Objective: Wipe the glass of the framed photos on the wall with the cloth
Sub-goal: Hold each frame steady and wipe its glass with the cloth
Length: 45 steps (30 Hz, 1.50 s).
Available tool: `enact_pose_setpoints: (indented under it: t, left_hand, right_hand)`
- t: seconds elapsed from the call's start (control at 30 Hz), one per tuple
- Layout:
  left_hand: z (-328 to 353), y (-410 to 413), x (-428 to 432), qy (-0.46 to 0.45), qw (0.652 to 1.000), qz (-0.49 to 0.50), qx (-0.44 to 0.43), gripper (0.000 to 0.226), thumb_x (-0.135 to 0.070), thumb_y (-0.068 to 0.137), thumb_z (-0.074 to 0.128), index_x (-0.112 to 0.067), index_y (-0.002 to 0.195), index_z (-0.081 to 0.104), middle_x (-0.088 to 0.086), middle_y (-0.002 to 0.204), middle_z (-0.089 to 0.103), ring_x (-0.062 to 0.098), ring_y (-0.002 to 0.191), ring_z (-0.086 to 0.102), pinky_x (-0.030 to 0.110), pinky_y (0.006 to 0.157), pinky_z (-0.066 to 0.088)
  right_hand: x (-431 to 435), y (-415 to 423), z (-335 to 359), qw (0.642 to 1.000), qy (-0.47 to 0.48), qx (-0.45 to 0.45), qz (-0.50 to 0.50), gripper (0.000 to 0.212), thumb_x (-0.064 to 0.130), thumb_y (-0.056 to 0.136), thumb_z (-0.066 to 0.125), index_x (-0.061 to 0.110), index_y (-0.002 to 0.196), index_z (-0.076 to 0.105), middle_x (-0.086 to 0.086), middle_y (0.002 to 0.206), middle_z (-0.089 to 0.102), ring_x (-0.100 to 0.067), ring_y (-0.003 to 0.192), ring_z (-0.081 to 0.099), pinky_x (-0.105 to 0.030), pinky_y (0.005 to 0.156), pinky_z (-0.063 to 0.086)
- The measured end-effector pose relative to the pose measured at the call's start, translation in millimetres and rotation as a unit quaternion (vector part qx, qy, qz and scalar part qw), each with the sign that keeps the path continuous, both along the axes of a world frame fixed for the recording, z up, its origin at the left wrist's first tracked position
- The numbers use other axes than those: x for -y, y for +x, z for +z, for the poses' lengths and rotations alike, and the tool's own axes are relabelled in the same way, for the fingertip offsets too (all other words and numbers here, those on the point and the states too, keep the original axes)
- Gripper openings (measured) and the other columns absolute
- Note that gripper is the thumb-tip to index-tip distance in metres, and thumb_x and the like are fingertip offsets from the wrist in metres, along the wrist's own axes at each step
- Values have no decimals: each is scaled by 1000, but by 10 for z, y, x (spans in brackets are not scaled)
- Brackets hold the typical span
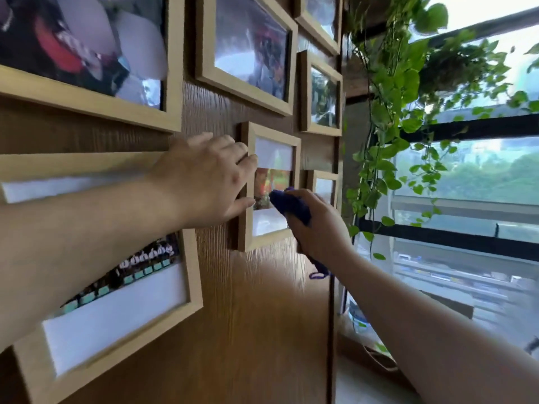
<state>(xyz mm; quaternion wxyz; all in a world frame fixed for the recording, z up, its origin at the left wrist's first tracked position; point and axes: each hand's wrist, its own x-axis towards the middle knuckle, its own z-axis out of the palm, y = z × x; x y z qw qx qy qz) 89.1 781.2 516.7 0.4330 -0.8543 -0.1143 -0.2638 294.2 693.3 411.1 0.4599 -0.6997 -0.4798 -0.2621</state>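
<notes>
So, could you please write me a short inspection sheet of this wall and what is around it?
Surface: wood-grain wall panel, hung with light wooden frames.
Job's things: small upright frame, its glass being wiped; purple cloth pressed on its lower right glass.
Clutter: nothing seen on the wall besides the other frames.
Grips: left hand flat on the wall, fingertips on the small frame's left edge; right hand closed on the cloth.
Cables: nothing seen; only the cloth's hanging loop.
Surroundings: trailing green vines right of the wall; large window with dark bars beyond.
</notes>
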Motion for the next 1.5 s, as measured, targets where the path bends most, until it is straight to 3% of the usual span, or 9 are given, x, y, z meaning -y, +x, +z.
enact_pose_setpoints:
  t: [0.33,0.57,0.73,0.87,1.07,1.2,1.27,1.5]
  left_hand:
    - [136,460,-226,36,999,36,11,76,-59,90,35,-9,146,22,17,153,29,36,140,25,53,114,22]
    - [129,692,-314,30,992,110,57,93,-71,83,34,-10,149,9,18,158,15,36,143,13,54,116,15]
    - [51,757,-388,38,984,163,64,99,-78,78,31,-17,150,1,18,159,11,36,145,5,54,118,5]
    - [13,759,-415,42,981,178,67,102,-82,75,27,-18,150,-4,17,159,10,35,146,0,55,118,2]
    - [-1,800,-400,37,978,195,67,104,-82,73,28,-18,149,-6,16,160,7,34,146,-4,56,117,2]
    - [-4,796,-424,33,979,187,72,105,-83,73,29,-19,149,-5,16,160,7,34,147,-4,56,117,2]
    - [-11,793,-432,30,980,185,71,105,-83,73,27,-20,149,-6,15,160,6,33,147,-6,56,118,1]
    - [-14,807,-419,24,980,184,74,105,-83,72,28,-19,149,-5,16,160,6,33,147,-6,56,117,0]
  right_hand:
    - [-372,184,492,997,79,5,-26,39,27,85,61,34,122,52,6,105,56,-14,80,50,-23,53,34]
    - [-592,335,557,993,105,44,16,39,26,86,59,29,124,49,0,112,56,-18,85,54,-32,63,46]
    - [-713,398,463,990,75,114,30,44,26,87,59,30,129,47,0,112,52,-17,83,53,-29,57,46]
    - [-744,633,316,987,68,144,13,45,26,85,61,32,127,48,1,110,53,-20,86,55,-35,56,51]
    - [-720,1006,-116,978,23,208,12,41,20,79,68,20,119,58,-7,102,58,-27,80,59,-29,52,44]
    - [-723,916,170,984,25,168,61,42,20,83,63,24,123,52,-5,111,56,-24,84,58,-38,59,52]
    - [-756,836,440,982,57,165,75,44,20,84,61,26,126,50,-5,112,56,-21,85,55,-36,64,50]
    - [-788,1156,537,981,77,173,-47,39,24,83,58,25,122,52,-6,106,56,-28,91,55,-36,61,48]
